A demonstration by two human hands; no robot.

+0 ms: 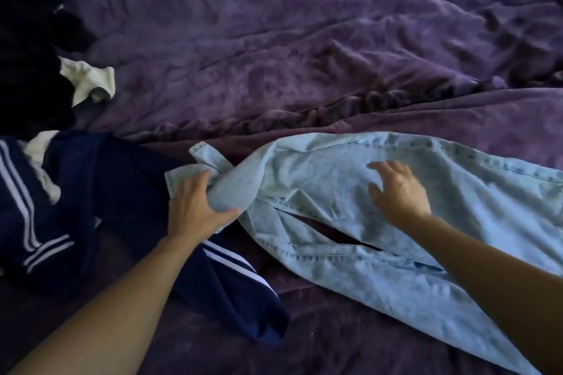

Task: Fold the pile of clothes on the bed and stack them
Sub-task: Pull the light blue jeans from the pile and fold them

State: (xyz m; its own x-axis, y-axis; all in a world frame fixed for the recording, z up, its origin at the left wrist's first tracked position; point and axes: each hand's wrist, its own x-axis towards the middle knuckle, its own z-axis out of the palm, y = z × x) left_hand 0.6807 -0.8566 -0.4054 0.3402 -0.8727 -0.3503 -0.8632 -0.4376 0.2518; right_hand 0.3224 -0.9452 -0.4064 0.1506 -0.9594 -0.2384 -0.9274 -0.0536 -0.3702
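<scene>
My left hand [195, 207] grips the bunched end of one pale denim garment [304, 167] lying across the purple bed [304, 39]. My right hand [396, 189] is spread open over its middle, blurred, contact unclear. To the left lie one navy striped garment [122, 179], a black heap [30, 55] and one white piece [88, 76].

A rumpled purple blanket [304, 39] spreads from near to far, a bunched ridge crossing it left to right.
</scene>
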